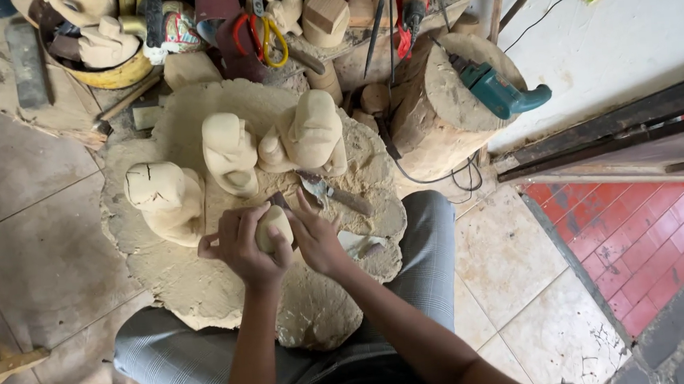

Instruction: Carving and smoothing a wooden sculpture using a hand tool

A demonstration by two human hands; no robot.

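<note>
My left hand (241, 243) grips a small pale wooden carving (274, 225) and holds it upright on a wide, rough wooden slab (204, 290) that rests over my knees. My right hand (317, 238) presses against the carving's right side; a tool in it is hidden, so I cannot tell what it holds. Three larger unfinished wooden figures stand on the slab beyond my hands: one at the left (164, 198), one in the middle (229, 152), one at the right (310, 134). A metal chisel with a wooden handle (334, 192) lies just right of my hands.
A tree-stump block (441, 121) stands to the right with a teal power drill (499, 91) on it. A yellow bowl of carvings (113, 72), pliers with red and yellow handles (263, 33), and more tools and wood pieces crowd the back. Tiled floor lies around.
</note>
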